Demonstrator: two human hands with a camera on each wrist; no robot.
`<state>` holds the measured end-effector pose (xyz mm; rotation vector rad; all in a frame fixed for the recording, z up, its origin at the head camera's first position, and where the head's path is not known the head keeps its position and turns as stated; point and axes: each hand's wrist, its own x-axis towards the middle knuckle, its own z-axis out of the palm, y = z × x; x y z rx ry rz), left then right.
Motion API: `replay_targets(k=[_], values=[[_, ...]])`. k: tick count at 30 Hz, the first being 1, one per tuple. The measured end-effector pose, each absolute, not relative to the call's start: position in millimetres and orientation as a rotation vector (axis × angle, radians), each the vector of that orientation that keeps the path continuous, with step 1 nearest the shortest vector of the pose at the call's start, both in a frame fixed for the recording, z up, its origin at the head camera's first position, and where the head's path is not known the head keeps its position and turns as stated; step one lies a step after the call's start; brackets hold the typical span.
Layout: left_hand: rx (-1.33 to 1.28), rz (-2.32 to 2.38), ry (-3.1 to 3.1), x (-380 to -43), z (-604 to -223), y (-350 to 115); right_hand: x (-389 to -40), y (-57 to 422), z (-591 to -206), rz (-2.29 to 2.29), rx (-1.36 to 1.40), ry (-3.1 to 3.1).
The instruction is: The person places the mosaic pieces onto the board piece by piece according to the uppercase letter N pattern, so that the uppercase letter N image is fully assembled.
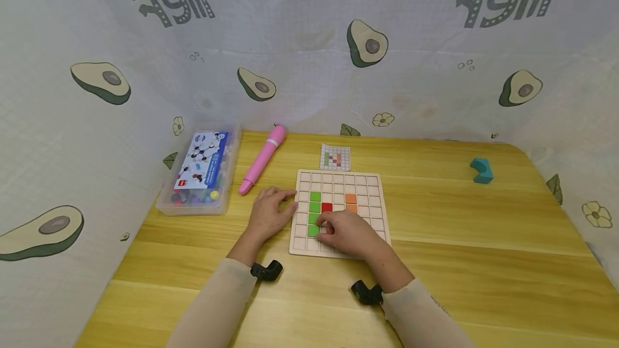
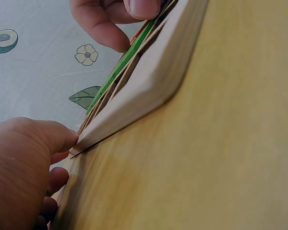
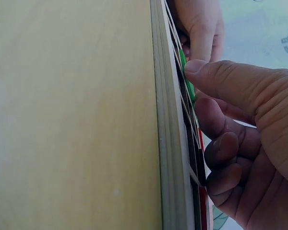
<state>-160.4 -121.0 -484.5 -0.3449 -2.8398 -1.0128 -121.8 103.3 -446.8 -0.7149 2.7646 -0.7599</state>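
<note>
A square wooden grid board [image 1: 338,178] lies on the table, with a column of green tiles [image 1: 315,207] near its left side, a red tile [image 1: 326,207] beside them and orange tiles [image 1: 351,198] further right. My left hand [image 1: 268,212] rests at the board's left edge, thumb and a fingertip touching it. Over the lower middle is my right hand [image 1: 350,232], its thumb and index fingertips right at the lower green tiles. In the right wrist view a gap shows between thumb [image 3: 221,79] and index finger. The right palm hides part of the grid.
Behind the board lies a small pattern card [image 1: 335,157]. A pink pen-shaped object [image 1: 263,160] is at back left, next to a clear plastic case [image 1: 193,209] with coloured pieces inside. A teal curved block [image 1: 482,171] sits at right. Patterned cloth [image 1: 309,69] encloses the table.
</note>
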Motion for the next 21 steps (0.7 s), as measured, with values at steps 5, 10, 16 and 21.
replay_targets(k=[5, 10, 16, 21], values=[[-0.352, -0.997, -2.828, -161, -485, -120, -122, 105, -445, -0.767, -0.692, 2.763], [-0.35, -0.996, -2.827, -161, -486, -121, -125, 114, -439, -0.773, -0.593, 2.761], [-0.346, -1.011, -2.803, -159, -485, -122, -133, 140, -427, -0.768, -0.494, 2.796], [-0.348, -1.046, -2.772, -158, -483, -124, -137, 173, -420, -0.752, -0.368, 2.856]])
